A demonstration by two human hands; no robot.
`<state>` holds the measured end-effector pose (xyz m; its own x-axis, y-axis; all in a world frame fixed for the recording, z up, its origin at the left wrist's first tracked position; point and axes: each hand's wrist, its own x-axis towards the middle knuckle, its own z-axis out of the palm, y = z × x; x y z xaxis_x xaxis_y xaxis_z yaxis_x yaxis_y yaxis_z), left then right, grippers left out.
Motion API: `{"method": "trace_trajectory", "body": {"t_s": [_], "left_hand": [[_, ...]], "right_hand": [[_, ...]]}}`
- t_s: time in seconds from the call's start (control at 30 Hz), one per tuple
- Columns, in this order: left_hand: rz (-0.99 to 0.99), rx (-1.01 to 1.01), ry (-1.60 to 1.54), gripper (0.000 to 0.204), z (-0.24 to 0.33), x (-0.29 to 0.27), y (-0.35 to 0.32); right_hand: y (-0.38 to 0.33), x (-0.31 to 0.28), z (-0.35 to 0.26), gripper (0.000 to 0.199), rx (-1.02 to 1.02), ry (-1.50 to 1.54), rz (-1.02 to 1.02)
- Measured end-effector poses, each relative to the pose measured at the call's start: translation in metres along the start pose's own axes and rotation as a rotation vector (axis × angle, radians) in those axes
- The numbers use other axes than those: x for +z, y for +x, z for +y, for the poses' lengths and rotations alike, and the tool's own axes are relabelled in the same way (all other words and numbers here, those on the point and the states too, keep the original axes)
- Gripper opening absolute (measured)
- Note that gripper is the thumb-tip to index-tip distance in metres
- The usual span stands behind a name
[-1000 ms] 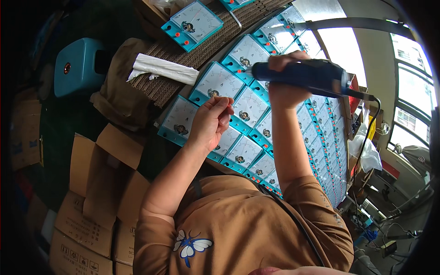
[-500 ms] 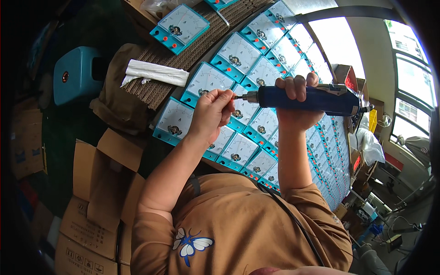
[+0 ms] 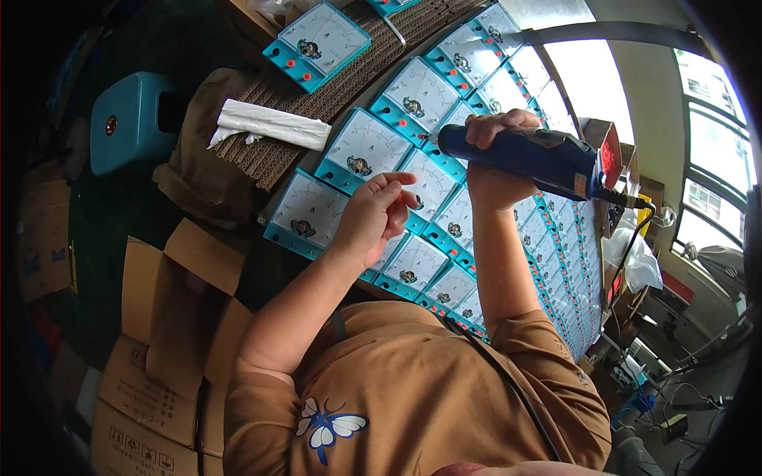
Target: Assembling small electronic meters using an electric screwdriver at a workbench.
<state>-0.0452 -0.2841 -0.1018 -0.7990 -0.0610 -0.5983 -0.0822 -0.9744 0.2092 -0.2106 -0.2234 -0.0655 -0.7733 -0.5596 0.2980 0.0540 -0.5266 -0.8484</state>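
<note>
My right hand (image 3: 502,181) grips a blue electric screwdriver (image 3: 536,161), its cord trailing from the back end. The driver's nose points left and down at the terminal edge of a teal-and-white ammeter (image 3: 417,94); whether the bit touches it I cannot tell. My left hand (image 3: 373,216) hovers over the closer meters, fingers curled and thumb against the index finger. Anything inside those fingers is hidden. Beside that hand lies another ammeter (image 3: 367,147), with a further ammeter (image 3: 308,210) at the near left corner.
Rows of similar meters cover the table to the right. A separate ammeter (image 3: 321,44) and a white wrapped bundle (image 3: 270,125) rest on stacked corrugated cardboard (image 3: 349,87). An open carton (image 3: 163,361) stands lower left, a teal stool (image 3: 131,123) farther left. A red-filled box (image 3: 609,159) sits at right.
The screwdriver's nose has swung away from my left fingers, up toward a meter's terminals, and its rear end has dipped. My left hand has lowered slightly, its index finger now straighter.
</note>
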Motion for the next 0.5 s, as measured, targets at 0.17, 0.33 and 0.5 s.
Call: {"method": "trace_trajectory", "body": {"t_s": [0.17,0.33,0.5], "left_hand": [[-0.056,0.023,0.043,0.018,-0.005,-0.007,0.000],[-0.003,0.051,0.066,0.020,-0.001,0.001,0.000],[-0.012,0.071,0.049,0.019,-0.005,-0.004,0.003]], "right_hand": [[-0.002,-0.003,0.012,0.056,0.058,-0.036,-0.036],[-0.014,0.012,0.021,0.054,0.070,-0.036,-0.133],[-0.006,0.004,0.013,0.052,0.009,-0.055,0.004]]}}
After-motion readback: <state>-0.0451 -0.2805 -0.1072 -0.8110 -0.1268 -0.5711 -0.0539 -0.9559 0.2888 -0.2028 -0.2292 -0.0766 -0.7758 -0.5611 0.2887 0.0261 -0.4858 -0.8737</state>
